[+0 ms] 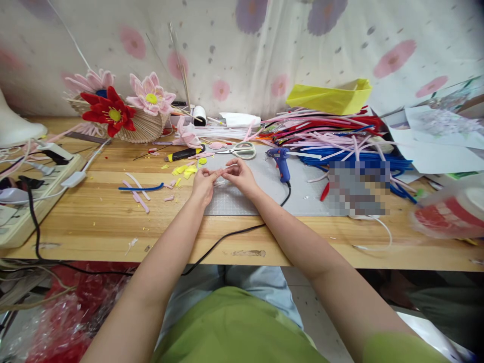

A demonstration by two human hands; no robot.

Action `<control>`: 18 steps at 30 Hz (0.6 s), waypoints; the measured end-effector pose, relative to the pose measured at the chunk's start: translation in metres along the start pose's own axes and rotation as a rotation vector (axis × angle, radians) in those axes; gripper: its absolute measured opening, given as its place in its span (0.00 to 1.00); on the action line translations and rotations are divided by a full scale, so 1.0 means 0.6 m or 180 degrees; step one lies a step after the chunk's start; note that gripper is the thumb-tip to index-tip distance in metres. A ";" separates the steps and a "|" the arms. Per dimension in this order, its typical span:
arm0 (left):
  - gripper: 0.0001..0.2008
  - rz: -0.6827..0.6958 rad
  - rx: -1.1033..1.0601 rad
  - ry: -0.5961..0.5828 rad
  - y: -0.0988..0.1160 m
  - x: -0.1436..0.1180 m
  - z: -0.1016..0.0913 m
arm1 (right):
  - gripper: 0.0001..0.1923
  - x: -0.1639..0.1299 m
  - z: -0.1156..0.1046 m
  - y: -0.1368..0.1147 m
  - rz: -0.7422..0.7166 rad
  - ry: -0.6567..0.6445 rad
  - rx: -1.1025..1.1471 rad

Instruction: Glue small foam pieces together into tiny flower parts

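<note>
My left hand [203, 182] and my right hand [239, 175] meet over the grey cutting mat [260, 194] on the wooden table. Together their fingertips pinch a short pale pink pipe cleaner piece [221, 172] between them. Scissors [239, 149] lie just beyond the hands. A blue glue gun [280, 162] stands to the right of my right hand, its black cord running off the table's front edge. Yellow scraps [185, 170] lie left of the hands.
A big heap of pipe cleaners [333, 136] and a yellow paper box [329, 98] fill the right back. Pipe-cleaner flowers [113, 112] on a woven fan stand back left. A power strip [22, 201] lies at the left edge, a tape roll [449, 212] at right.
</note>
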State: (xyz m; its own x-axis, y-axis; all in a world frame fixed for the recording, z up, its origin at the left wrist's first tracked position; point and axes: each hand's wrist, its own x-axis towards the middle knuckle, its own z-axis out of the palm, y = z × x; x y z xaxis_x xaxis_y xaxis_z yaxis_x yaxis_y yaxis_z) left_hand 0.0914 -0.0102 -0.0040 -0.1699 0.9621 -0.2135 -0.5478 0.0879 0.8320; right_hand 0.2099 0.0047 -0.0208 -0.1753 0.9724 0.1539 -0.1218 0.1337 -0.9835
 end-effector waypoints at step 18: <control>0.28 0.0144 0.0608 0.0092 0.005 -0.003 -0.006 | 0.24 0.002 -0.008 0.003 0.0149 0.0173 -0.0013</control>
State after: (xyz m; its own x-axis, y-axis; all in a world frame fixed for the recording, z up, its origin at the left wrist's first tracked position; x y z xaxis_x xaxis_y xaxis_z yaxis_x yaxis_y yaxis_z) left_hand 0.0871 -0.0127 -0.0030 -0.2158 0.9586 -0.1860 -0.3741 0.0948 0.9225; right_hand 0.2142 0.0070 -0.0230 -0.1275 0.9865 0.1026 -0.1107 0.0887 -0.9899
